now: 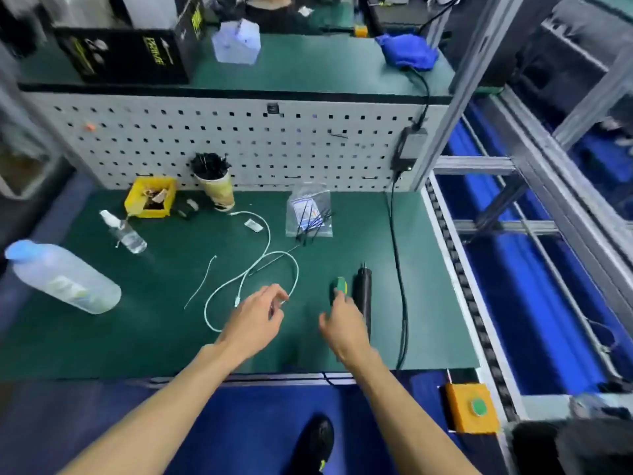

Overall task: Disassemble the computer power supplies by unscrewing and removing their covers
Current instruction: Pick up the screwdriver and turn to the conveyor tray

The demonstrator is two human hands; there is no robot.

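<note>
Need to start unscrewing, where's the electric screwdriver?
The electric screwdriver lies on the green mat, right of centre, beside the right hand.

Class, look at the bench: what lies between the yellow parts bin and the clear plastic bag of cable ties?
In the head view, a paper cup stuffed with black ties stands between the yellow bin and the bag.

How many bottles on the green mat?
2. A large clear bottle with blue cap lies at the left edge; a small spray bottle lies near the yellow bin. None seem hidden.

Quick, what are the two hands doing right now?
Left hand: open, fingers loosely curled above the white cable, holding nothing.
Right hand: open, fingertips by the green piece; touching cannot be told.
</note>
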